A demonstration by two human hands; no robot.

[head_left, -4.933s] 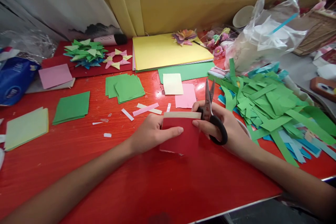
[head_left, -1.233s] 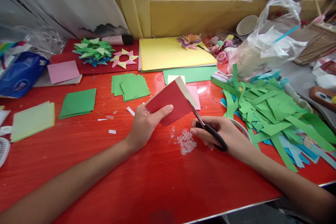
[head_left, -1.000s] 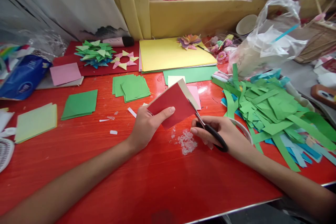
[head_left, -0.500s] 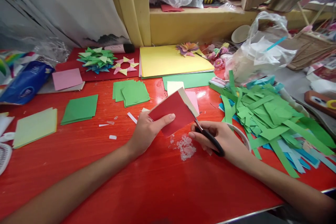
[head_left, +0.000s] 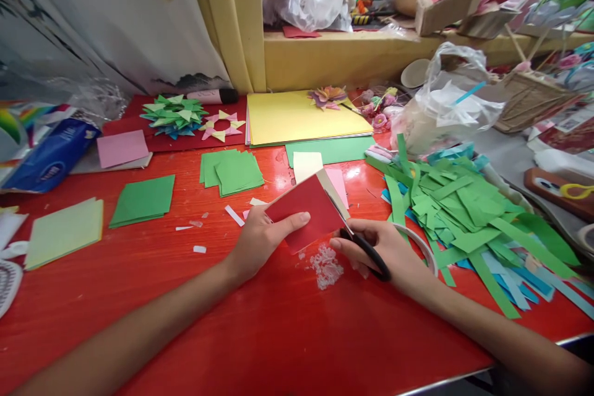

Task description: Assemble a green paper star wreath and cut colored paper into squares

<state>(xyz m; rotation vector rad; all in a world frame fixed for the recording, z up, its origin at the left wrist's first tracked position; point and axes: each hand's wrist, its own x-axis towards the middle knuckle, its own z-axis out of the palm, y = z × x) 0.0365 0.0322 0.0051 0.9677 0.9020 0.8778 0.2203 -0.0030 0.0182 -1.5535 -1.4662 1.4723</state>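
Note:
My left hand point(head_left: 265, 236) grips a folded sheet of red paper point(head_left: 304, 207), thumb flat on its face and fingers hidden behind. A pale edge shows along the paper's upper side. In my right hand point(head_left: 378, 244) is a pair of black-handled scissors point(head_left: 369, 253), fingers closed round the loops. Their blades lie along the paper's right edge. On the table under the paper sits a small heap of clear, crumpled bits point(head_left: 327, 266). Behind my right hand a roll of white tape point(head_left: 426, 246) rests on the table. Cream paper point(head_left: 306, 166) and pink paper point(head_left: 338, 185) lie just beyond the red sheet.
Green strips point(head_left: 468, 210) pile up at the right, with blue ones under them. Green squares point(head_left: 239, 172), more green squares point(head_left: 142, 200) and pale yellow-green squares point(head_left: 65, 232) lie leftward. Folded paper stars point(head_left: 174, 114) and yellow sheets point(head_left: 283, 117) stand at the back.
The view has tilted slightly upward and shifted right. The scissors' blades appear more closed along the paper's right edge; both hands keep their holds.

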